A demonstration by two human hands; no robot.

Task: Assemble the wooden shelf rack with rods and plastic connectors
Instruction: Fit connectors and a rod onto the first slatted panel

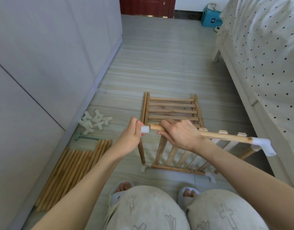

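My left hand [132, 136] grips a white plastic connector [145, 129] that sits on top of an upright wooden rod [141, 151]. My right hand [179, 134] grips the left end of a horizontal wooden rod [225, 135], whose tip lies just right of the connector's socket, a small gap between them. The rod's far end carries another white connector [264, 146]. Below stands the partly built rack: a slatted shelf [177, 156] with a bottom rail and corner connectors [143, 168]. A second slatted shelf panel [172, 109] lies flat on the floor behind.
A pile of loose white connectors [94, 122] and a green tool [86, 138] lie on the floor at left. A bundle of several wooden rods [73, 170] lies along the grey cabinet [43, 72]. A bed with a dotted cover [262, 63] stands at right.
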